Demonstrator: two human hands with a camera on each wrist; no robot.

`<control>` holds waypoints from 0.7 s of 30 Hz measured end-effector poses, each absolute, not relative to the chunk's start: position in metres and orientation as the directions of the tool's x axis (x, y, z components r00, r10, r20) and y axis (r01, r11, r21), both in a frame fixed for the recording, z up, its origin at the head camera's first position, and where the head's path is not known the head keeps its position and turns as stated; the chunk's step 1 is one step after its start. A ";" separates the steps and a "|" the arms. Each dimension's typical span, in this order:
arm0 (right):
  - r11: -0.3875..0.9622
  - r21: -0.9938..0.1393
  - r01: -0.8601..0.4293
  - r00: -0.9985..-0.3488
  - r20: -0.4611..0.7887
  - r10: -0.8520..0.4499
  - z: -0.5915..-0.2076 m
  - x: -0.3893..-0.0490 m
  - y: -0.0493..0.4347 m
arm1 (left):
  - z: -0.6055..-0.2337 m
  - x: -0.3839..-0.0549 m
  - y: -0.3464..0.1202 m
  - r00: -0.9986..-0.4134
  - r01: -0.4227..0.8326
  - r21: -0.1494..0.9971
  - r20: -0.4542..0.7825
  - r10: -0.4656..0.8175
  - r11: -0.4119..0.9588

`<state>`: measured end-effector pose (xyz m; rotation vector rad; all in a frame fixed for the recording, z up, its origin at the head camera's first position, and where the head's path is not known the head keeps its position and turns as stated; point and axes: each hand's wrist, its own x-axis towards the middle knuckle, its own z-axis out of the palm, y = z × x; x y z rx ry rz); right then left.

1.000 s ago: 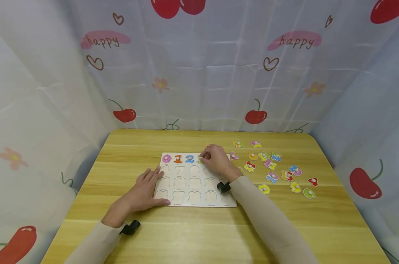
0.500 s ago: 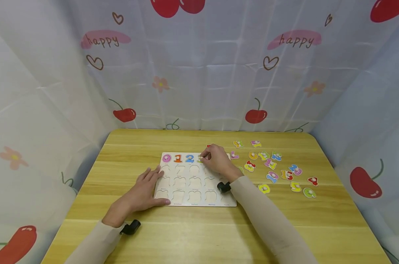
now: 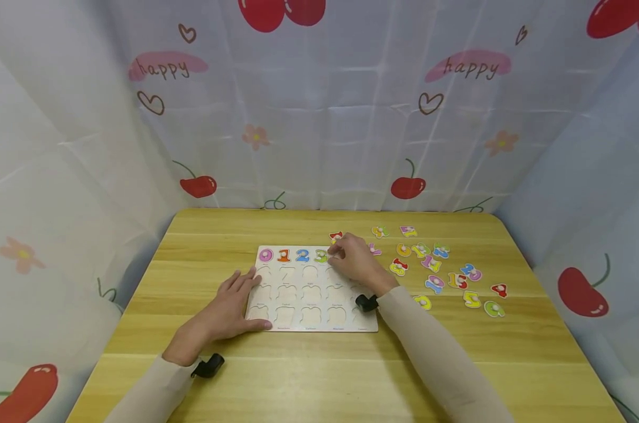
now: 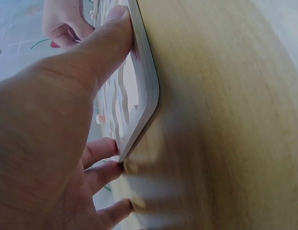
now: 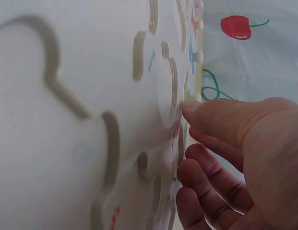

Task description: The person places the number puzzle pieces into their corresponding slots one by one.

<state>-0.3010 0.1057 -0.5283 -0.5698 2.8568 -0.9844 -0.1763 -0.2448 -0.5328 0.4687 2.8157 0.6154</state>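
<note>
A wooden number puzzle board (image 3: 298, 301) lies flat on the table. Its top row holds a pink 0 (image 3: 266, 255), an orange 1 (image 3: 283, 255), a blue 2 (image 3: 302, 255) and a green 3 (image 3: 320, 255), each with a small knob. My left hand (image 3: 226, 306) rests on the board's left side, thumb on the front-left corner and fingers spread along the edge. My right hand (image 3: 357, 261) hovers just right of the green 3, fingers loosely bent and nothing seen between them. In the right wrist view, the thumb (image 5: 206, 111) is beside the 3's knob. The hand hides the upper-right recesses.
Loose knobbed number pieces lie scattered right of the board, among them a yellow 5 (image 3: 471, 299), a red 4 (image 3: 500, 290) and a red-and-yellow piece (image 3: 336, 236) behind the right hand. A printed curtain (image 3: 319, 117) surrounds the wooden table (image 3: 309, 382).
My right hand has let go of the green 3 and shifted slightly right, so the whole 3 shows in its recess. The left hand stays in place on the board.
</note>
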 end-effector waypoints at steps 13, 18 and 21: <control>0.738 -0.601 -0.307 -0.945 0.104 -0.309 -0.522 -0.293 0.154 | -0.532 -0.177 -0.245 -0.924 0.265 0.434 -0.141 0.355 0.861; 0.747 -0.584 -0.318 -0.945 0.130 -0.301 -0.519 -0.284 0.179 | -0.532 -0.176 -0.245 -0.923 0.265 0.435 -0.144 0.356 0.861; 0.744 -0.585 -0.324 -0.944 0.145 -0.297 -0.519 -0.281 0.195 | -0.532 -0.176 -0.245 -0.923 0.265 0.434 -0.145 0.357 0.861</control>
